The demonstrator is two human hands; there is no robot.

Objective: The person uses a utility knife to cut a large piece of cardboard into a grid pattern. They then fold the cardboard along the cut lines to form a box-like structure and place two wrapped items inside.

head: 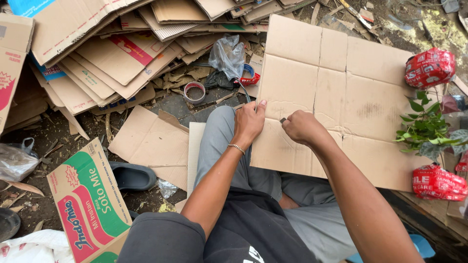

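Head view, looking down at lap. Flattened cardboard sheet [341, 97] propped across knee, tilted up toward pile behind. Left hand [248, 122] clamped on sheet's left edge, thumb on the face, fingers hidden behind; bracelet [237, 147] on wrist. Right hand [302, 127] closed in a fist around a small blade [282, 120], tip poking out w/ point touching the sheet near a horizontal crease, just beside the left hand.

Progress, judging from now: cut looks barely begun. No slit visible along the crease right of the blade; all panels of the sheet whole and joined. Can't tell if anything is cut under the fist. Most of the crease left to go, approx the full width.

Around: big heap of flattened boxes [112, 58] upper left, roll of tape [194, 92] on the ground near a crumpled plastic bag [227, 56], dark sandal [131, 176] left of leg, green-and-red printed carton [90, 204] lower left. Small leafy plant [424, 124] at right, between 2 red wrapped packs [430, 67], 1 above, 1 below. Ground littered w/ scraps & dirt.
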